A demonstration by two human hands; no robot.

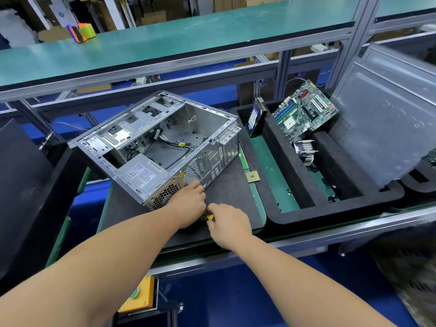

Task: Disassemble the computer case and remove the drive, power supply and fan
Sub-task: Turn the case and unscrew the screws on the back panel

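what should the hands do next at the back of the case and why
Probably turn the screwdriver to loosen a back-panel screw: the power supply sits inside the case, the left hand steadies that corner, and the right hand grips the yellow handle.

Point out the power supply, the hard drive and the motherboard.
power supply (141, 172): head view, on its labelled top face.
hard drive (254, 119): head view, on its blue label.
motherboard (304, 112): head view, board's middle.

- Electronics disassembly workshop, assembly-line style.
- Green-matted shelf (165, 41) on aluminium framing.
- Foam tray (290, 215) holding a motherboard (304, 112) and drive (256, 119).
- Opened case (160, 142) on the bench mat (231, 187).
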